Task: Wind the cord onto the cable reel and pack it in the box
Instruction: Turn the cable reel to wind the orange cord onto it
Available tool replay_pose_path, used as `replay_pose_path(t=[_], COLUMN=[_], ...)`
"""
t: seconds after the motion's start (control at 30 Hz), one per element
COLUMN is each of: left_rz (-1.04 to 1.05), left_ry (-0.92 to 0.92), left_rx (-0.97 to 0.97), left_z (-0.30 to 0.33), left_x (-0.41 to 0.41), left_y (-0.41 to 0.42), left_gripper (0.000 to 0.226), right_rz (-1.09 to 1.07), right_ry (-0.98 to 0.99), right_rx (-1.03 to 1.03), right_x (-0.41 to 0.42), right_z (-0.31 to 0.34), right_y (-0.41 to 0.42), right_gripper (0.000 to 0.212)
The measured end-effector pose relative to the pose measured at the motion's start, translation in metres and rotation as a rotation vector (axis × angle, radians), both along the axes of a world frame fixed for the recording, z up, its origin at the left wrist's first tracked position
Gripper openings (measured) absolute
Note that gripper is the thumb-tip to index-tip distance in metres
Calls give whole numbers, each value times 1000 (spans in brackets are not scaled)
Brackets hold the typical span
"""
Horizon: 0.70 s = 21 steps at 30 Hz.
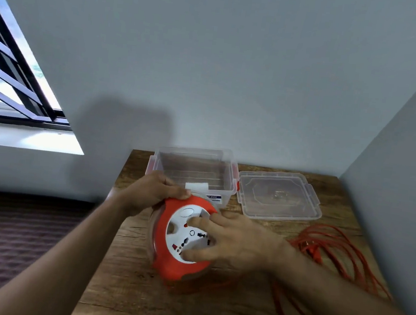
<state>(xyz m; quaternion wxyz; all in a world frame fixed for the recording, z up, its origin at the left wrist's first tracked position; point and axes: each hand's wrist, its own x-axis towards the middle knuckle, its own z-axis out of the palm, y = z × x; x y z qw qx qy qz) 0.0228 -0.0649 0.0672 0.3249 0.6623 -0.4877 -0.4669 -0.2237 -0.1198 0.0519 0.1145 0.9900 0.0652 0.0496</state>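
Note:
An orange cable reel [165, 260] with a white socket face stands tilted on the wooden table [135, 303]. My left hand [152, 192] grips its upper rim. My right hand [231, 239] lies spread over the white socket face, fingers apart and pressing on it. A long orange cord [330, 249] lies in loose coils on the table to the right and runs under my right forearm toward the reel. Behind the reel a clear plastic box [193, 168] with red latches stands open, nothing inside it.
The box's clear lid [279, 198] lies flat to the right of the box. Grey walls close in behind and on the right. The table's left edge drops to a dark patterned floor [14, 234]. A barred window [9, 80] is at the left.

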Motion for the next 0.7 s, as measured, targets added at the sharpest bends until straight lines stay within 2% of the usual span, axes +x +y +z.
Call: replay_pose_path(t=[0.07, 0.23, 0.4, 0.57, 0.7], left_rz=[-104, -222, -296, -287, -218], left_ry=[-38, -107, -198, -141, -128], left_rx=[54, 121, 189, 142, 108], left_z=[11, 23, 20, 19, 13], left_x=[0, -4, -5, -6, 1], left_y=[-10, -31, -38, -38, -36], left_gripper=[32, 28, 47, 60, 43], right_rz=[71, 130, 205, 240, 158], right_ry=[29, 79, 145, 91, 83], right_rx=[-33, -131, -155, -243, -191], right_x=[4, 21, 29, 32, 30], right_z=[9, 26, 30, 26, 18], right_y=[-6, -6, -9, -16, -21], right_gripper=[40, 46, 56, 58, 58])
